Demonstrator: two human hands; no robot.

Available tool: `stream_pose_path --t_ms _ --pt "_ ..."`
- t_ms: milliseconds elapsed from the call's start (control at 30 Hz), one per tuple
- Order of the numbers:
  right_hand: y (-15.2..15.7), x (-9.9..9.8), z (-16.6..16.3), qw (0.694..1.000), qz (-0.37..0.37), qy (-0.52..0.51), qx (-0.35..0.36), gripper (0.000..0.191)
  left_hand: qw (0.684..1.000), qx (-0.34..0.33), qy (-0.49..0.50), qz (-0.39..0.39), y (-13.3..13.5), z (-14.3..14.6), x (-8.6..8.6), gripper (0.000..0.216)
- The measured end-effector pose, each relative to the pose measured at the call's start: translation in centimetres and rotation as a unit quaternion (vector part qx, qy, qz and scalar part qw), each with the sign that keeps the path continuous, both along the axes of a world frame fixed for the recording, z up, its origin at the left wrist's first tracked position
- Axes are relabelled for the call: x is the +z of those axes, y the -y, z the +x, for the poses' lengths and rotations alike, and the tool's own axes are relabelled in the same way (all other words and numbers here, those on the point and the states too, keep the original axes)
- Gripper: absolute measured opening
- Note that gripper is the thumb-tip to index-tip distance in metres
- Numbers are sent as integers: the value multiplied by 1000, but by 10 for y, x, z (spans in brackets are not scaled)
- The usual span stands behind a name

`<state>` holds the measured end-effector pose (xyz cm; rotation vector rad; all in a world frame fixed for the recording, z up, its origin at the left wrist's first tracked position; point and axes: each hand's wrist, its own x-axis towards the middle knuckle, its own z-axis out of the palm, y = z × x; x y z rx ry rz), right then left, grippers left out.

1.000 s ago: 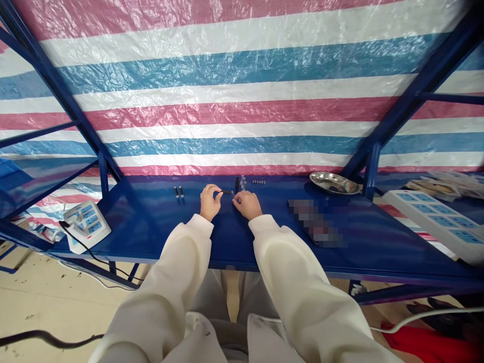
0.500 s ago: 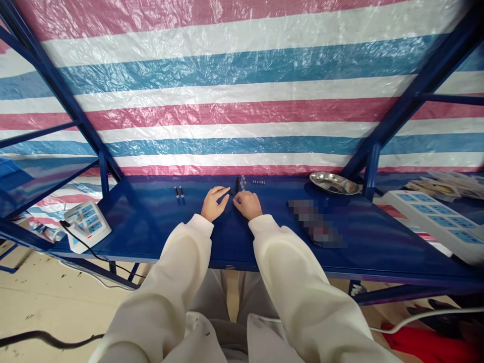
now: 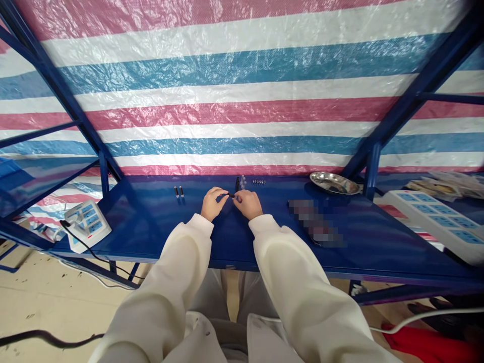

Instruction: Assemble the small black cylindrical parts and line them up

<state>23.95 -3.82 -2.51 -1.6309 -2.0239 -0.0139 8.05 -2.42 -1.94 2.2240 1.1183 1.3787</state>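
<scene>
A small dark stick-like piece (image 3: 231, 195) spans the gap between my two hands, held slightly above the desk. My left hand (image 3: 214, 203) pinches its left end between thumb and index finger. At the other end, the closed fingertips of my right hand (image 3: 248, 203) grip it; they may hide some smaller part. Just beyond my right fingers stand several black pieces (image 3: 237, 184) and, beside them, small clear plastic pieces (image 3: 242, 181). A row of tiny shiny metal parts (image 3: 259, 182) lies farther right. To the left are two short black-and-white cylinders (image 3: 179, 192).
The blue desk (image 3: 151, 227) carries a shiny metal dish (image 3: 335, 183) at back right and a blurred-out dark object (image 3: 315, 224) in front of it. White power strips sit at the left (image 3: 89, 227) and right (image 3: 438, 222). A striped tarp (image 3: 242, 111) hangs behind.
The dark piece has swung to nearly level, its right end now meeting my right fingertips. My hands have otherwise barely shifted.
</scene>
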Motion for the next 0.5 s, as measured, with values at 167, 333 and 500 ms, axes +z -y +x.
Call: stream_pose_path --t_ms 167,333,500 --pt "-1 0 1 1000 10 5 16 13 1000 2 15 -8 0 1 0 6" --pt "-1 0 2 999 11 23 24 13 1000 -3 3 -9 1 1 0 4" --pt "-1 0 2 999 8 46 29 16 1000 -8 -21 -6 1 1 0 3"
